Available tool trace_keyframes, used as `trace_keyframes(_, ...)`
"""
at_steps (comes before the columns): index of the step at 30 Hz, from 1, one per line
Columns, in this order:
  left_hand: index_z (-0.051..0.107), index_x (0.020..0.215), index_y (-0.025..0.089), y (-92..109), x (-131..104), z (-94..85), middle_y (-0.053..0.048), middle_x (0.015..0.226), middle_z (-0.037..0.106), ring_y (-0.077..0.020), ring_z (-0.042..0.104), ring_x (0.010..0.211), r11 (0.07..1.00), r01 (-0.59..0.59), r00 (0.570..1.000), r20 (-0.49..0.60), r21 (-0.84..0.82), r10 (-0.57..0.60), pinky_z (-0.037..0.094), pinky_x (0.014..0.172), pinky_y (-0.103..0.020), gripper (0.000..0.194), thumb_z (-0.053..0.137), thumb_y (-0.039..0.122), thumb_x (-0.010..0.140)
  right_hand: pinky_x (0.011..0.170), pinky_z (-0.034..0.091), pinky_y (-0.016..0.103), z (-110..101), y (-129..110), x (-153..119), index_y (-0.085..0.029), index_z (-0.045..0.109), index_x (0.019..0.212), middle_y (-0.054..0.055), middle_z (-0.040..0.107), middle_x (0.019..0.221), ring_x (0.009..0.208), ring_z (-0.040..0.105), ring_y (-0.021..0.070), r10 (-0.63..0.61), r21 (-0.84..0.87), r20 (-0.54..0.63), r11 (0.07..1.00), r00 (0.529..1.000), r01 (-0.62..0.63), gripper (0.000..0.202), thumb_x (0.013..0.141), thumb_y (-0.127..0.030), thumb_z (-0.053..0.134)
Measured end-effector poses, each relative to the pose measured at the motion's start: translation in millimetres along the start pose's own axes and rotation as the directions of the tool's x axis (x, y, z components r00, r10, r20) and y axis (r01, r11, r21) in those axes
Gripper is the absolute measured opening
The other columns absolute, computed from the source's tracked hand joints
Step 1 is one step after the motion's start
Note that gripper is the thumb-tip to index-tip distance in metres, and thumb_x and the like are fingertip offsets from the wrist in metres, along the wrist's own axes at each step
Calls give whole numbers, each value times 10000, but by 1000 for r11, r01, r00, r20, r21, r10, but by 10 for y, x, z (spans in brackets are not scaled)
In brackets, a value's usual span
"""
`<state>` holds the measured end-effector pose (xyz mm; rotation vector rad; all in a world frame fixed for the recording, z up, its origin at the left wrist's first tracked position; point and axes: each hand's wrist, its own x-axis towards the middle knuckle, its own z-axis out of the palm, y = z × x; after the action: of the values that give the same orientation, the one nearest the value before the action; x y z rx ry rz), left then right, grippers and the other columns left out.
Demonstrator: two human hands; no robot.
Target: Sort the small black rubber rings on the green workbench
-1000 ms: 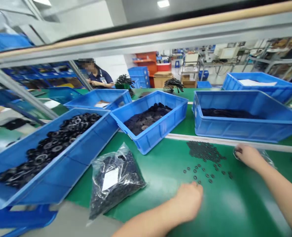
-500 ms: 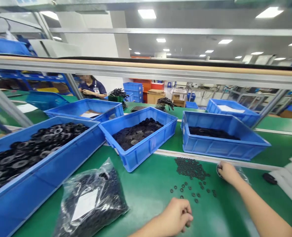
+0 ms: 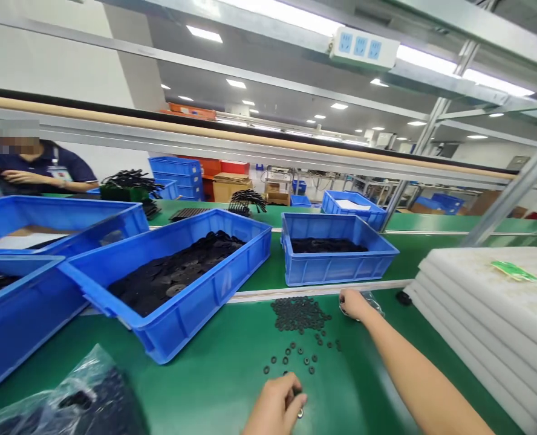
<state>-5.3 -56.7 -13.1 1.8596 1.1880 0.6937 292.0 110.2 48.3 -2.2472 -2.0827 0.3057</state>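
Note:
Low over the green table, just in front of the loose black rings [image 3: 307, 360], my left hand [image 3: 275, 403] has its fingers curled round a small ring that shows at the fingertips [image 3: 300, 413]. My right hand [image 3: 354, 304] reaches to a small clear plastic bag [image 3: 372, 301], right of a dense patch of small black rings [image 3: 298, 313]. Its fingers are bent together at the bag's left edge; what they hold is hidden.
Blue bins with black parts [image 3: 245, 266] [image 3: 341, 269] stand behind the rings. A plastic bag of dark parts [image 3: 91, 399] lies at lower left. White foam sheets [image 3: 490, 314] are stacked at right. Across the table sits a person [image 3: 46, 166].
The view has swung right, bringing the foam stack and a power strip into sight. A ring now shows at my left hand's fingertips. My right hand is still at the small bag.

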Motion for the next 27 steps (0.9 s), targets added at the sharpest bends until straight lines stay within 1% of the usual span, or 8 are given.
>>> trace_keyframes(4, 647, 791, 183, 14, 43, -25, 33, 555, 434, -134, 421, 566, 967, -23, 978, -205, -254, -30, 347, 588, -250, 414, 573, 585, 854, 737, 426, 226, -32, -8, 10, -149, 722, 780, 94, 735, 883, 872, 666, 196, 21, -9, 30, 1000, 999, -21, 208, 676, 21, 659)
trace_keyframes(6, 633, 761, 178, 38, 59, -36, 41, 555, 407, -123, 396, 549, 920, 4, 965, -239, -391, -106, 336, 560, -242, 510, 583, 684, 805, 706, 427, 223, -40, -9, -8, -142, 713, 761, 95, 731, 875, 841, 663, 189, 24, -1, 38, 1000, 999, -24, 205, 657, 25, 659)
trace_keyframes(11, 600, 769, 181, 26, 127, -70, 67, 500, 419, -62, 304, 384, 754, 182, 961, -47, -631, -271, 230, 404, -202, 645, 643, 812, 644, 647, 409, 199, -47, -7, -69, -164, 687, 731, 43, 714, 828, 766, 640, 148, 24, 50, 28, 998, 999, -25, 216, 634, 27, 656)
trace_keyframes(14, 573, 723, 180, 18, 166, -88, 81, 432, 400, -41, 269, 312, 676, 209, 950, -18, -706, -313, 165, 359, -184, 692, 682, 840, 546, 652, 405, 195, -91, 15, -86, -171, 647, 663, 13, 687, 757, 743, 624, 139, 39, 86, -11, 996, 999, -38, 211, 620, 35, 657)
trace_keyframes(18, 601, 738, 168, 112, 141, -178, 38, 503, 513, -66, 404, 356, 519, 213, 941, 31, -828, -337, 243, 337, -177, 600, 768, 724, 587, 689, 412, 210, -224, -22, -146, -162, 644, 727, 35, 678, 776, 782, 621, 154, 49, 147, -131, 989, 990, -30, 185, 689, 17, 616)
trace_keyframes(21, 671, 886, 142, 184, 116, -282, -57, 730, 672, -141, 622, 578, 330, 217, 938, 103, -919, -331, 451, 445, -209, 507, 799, 588, 681, 696, 425, 214, -262, -268, -318, -160, 661, 825, 37, 683, 806, 781, 618, 148, -13, 205, -182, 977, 983, 51, 172, 751, -21, 592)
trace_keyframes(24, 676, 1042, 91, 203, 136, -372, -193, 1032, 720, -254, 718, 899, 130, 273, 921, 220, -953, -322, 591, 752, -332, 468, 696, 509, 833, 659, 431, 193, -129, -743, -621, -192, 670, 856, -21, 660, 752, 710, 600, 119, -185, 300, -160, 927, 970, 226, 186, 745, -53, 618)
trace_keyframes(27, 663, 1057, 55, 192, 174, -446, -237, 1105, 705, -286, 709, 1016, -42, 281, 910, 280, -959, -306, 560, 932, -399, 456, 504, 472, 961, 656, 429, 201, 118, -1287, -939, -185, 651, 813, -28, 627, 748, 687, 570, 114, -496, 431, -185, 735, 848, 524, 180, 714, -37, 625)
